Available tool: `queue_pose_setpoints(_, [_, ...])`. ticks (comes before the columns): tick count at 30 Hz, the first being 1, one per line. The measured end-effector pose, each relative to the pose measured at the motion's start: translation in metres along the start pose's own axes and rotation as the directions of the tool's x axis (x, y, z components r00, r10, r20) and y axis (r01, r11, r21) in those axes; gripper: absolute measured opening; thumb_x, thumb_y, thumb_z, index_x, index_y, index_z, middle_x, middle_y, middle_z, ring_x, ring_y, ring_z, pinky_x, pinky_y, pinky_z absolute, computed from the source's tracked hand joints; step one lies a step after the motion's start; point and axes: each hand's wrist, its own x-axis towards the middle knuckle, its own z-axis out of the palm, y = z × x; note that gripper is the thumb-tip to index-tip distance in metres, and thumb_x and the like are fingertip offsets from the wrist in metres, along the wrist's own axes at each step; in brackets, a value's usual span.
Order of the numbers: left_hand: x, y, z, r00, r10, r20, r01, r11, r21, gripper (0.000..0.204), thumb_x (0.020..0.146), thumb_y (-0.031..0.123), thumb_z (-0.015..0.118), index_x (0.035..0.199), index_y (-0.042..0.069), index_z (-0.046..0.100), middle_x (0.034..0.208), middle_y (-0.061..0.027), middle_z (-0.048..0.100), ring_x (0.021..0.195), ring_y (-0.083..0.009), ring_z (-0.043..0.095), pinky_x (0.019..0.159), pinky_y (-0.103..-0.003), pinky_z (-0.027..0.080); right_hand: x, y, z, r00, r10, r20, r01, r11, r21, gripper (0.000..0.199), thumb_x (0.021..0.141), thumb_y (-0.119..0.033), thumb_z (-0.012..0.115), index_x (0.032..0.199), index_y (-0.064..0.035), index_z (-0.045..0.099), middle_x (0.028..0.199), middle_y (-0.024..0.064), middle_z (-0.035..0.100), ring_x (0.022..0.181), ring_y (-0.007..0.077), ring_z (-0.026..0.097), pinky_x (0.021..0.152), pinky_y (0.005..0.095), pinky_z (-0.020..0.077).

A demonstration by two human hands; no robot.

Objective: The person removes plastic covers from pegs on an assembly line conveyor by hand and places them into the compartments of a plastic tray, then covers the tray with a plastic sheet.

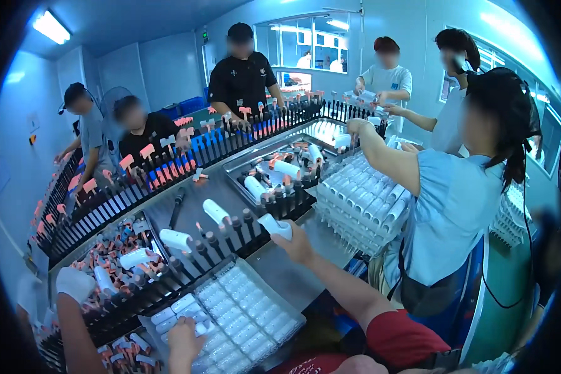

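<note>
My right hand [297,244], at the end of a red-sleeved arm, grips a white plastic shell [272,225] beside the row of black upright pegs [235,225]. My left hand [187,341] is bent over the near corner of a clear blister tray [296,313], its fingers and thumb closed about a small white shell [201,326]. Several rounded white shells lie in that tray's pockets. Beyond the near pegs are two more white shells [176,240], one behind the other. Fingertips of the left hand are partly hidden among the parts.
Metal trays [148,225] hold small orange and grey parts. At left, a co-worker's white-gloved hand [75,284] is over pegs. Stacked blister trays [363,206] stand right, beside a co-worker in light blue [452,206]. Other people work around the table; a long peg rack [124,194] lines its far side.
</note>
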Motion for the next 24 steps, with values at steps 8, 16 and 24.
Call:
queue_pose_setpoints(8, [-0.011, -0.004, -0.003, 0.999, -0.045, -0.03, 0.044, 0.998, -0.038, 0.039, 0.062, 0.025, 0.077, 0.091, 0.003, 0.063, 0.096, -0.015, 0.062, 0.084, -0.0334, 0.064, 0.072, -0.043, 0.052, -0.073, 0.046, -0.002, 0.928, 0.367, 0.062, -0.368, 0.93, -0.003, 0.045, 0.082, -0.026, 0.07, 0.115, 0.0012, 0.057, 0.083, 0.0063, 0.065, 0.069, 0.011, 0.06, 0.061, 0.0277, 0.0486])
queue_pose_setpoints(16, [-0.009, 0.0, -0.003, 0.998, -0.037, -0.043, 0.035, 0.999, -0.039, 0.039, 0.061, 0.021, 0.077, 0.092, 0.002, 0.064, 0.097, -0.0145, 0.062, 0.085, -0.0326, 0.064, 0.073, -0.042, 0.052, -0.086, 0.058, 0.004, 0.944, 0.33, 0.007, -0.329, 0.943, -0.046, 0.047, 0.082, -0.027, 0.071, 0.115, 0.0036, 0.057, 0.088, 0.0116, 0.067, 0.073, 0.0153, 0.065, 0.064, 0.0295, 0.0513])
queue_pose_setpoints(24, [-0.007, -0.002, -0.004, 0.997, -0.035, -0.066, 0.032, 0.998, -0.046, 0.038, 0.059, 0.022, 0.078, 0.089, 0.002, 0.065, 0.091, -0.0146, 0.063, 0.081, -0.0334, 0.064, 0.07, -0.042, 0.052, -0.085, 0.049, 0.003, 0.952, 0.304, 0.033, -0.287, 0.926, -0.244, 0.049, 0.08, -0.03, 0.072, 0.112, 0.0033, 0.059, 0.094, 0.0162, 0.069, 0.086, 0.0222, 0.067, 0.078, 0.035, 0.0507])
